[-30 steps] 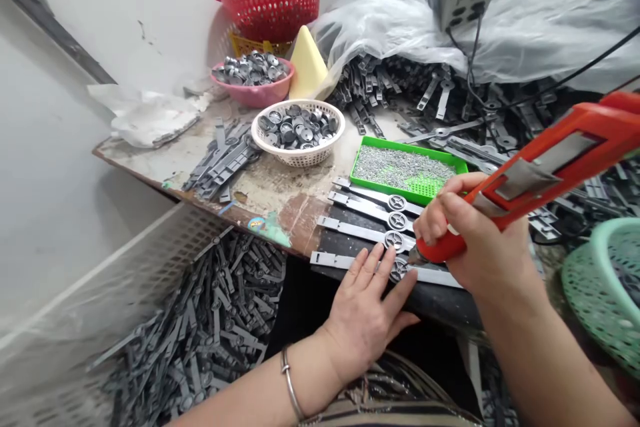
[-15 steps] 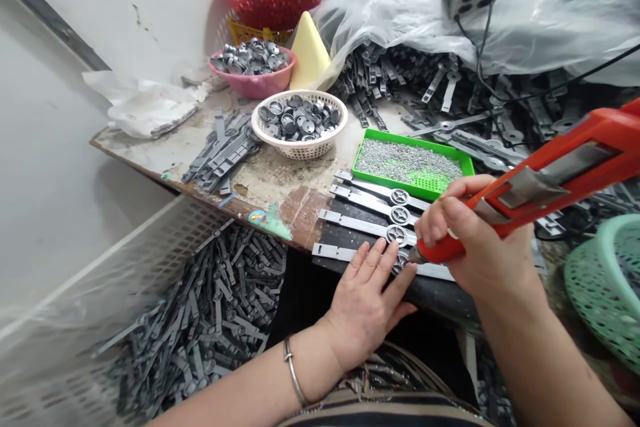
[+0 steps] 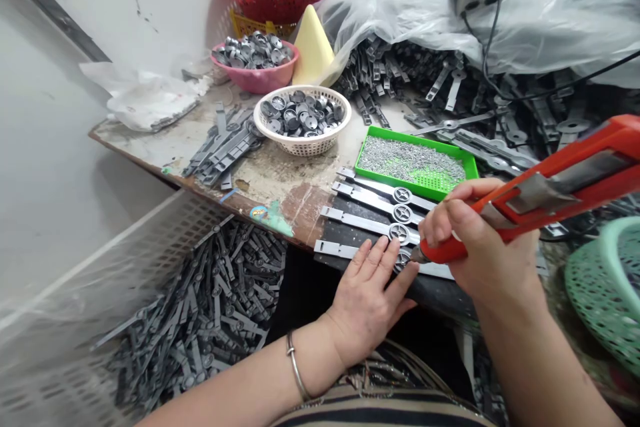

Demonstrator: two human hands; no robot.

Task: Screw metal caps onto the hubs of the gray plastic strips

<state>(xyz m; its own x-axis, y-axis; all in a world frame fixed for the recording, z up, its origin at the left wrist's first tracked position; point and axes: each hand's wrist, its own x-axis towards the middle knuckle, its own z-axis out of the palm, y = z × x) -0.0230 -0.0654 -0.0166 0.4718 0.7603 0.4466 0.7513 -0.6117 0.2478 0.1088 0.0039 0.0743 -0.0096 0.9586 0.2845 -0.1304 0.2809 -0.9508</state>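
My right hand [image 3: 480, 240] grips an orange electric screwdriver [image 3: 545, 193], its tip slanting down to the round hub of the nearest grey plastic strip [image 3: 335, 249]. Flat on that strip lies my left hand [image 3: 373, 300], fingers outstretched and pressing around the hub. Several more grey strips [image 3: 360, 218], each with a spoked ring in the middle, lie in a row beyond it on a black work surface. Behind the row stands a green tray [image 3: 415, 183] of small metal screws [image 3: 400, 155]. My fingers and the tool hide part of the hub.
A cream basket [image 3: 300, 143] and a pink bowl [image 3: 255, 79] hold round grey parts. Loose strips [image 3: 225, 147] lie at the left. A mint basket [image 3: 600, 287] stands at the right. Below the table edge, a white crate [image 3: 125, 267] borders a heap of strips [image 3: 215, 307].
The view has shifted slightly. Both hands and the screwdriver keep nearly the same place over the nearest strip, with the tool's rear end a little lower in view.
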